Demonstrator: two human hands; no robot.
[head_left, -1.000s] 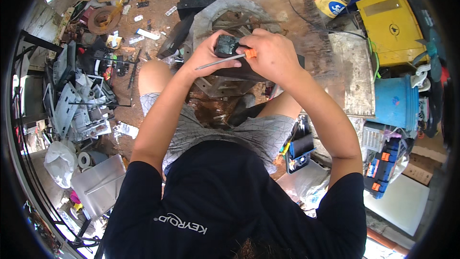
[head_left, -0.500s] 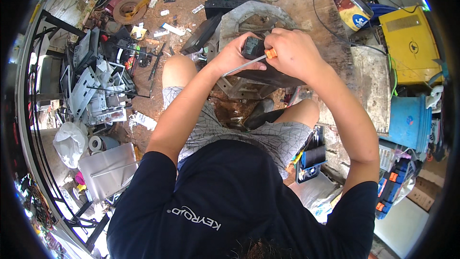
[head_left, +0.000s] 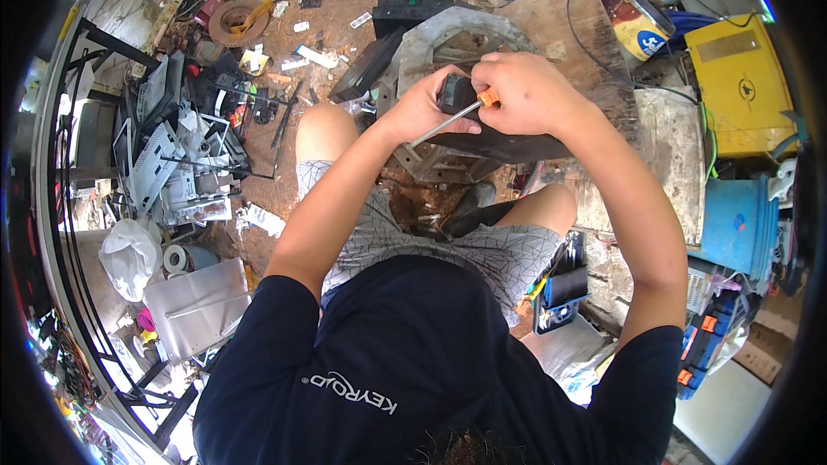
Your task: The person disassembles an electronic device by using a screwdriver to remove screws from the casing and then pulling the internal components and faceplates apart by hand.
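The left hand (head_left: 422, 107) clamps its fingers on the block (head_left: 454, 93), the right hand (head_left: 527, 93) on the screwdriver (head_left: 453, 121), which now slants steeper than before, so the work seems unfinished.

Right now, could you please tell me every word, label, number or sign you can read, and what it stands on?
I won't copy wording, but it stands here:
Shirt: white lettering, readable.
Can: white characters on blue, readable.
Yellow box: dark round emblem, details too small.
Bucket: small mark, too blurred.
Any others: unreadable.
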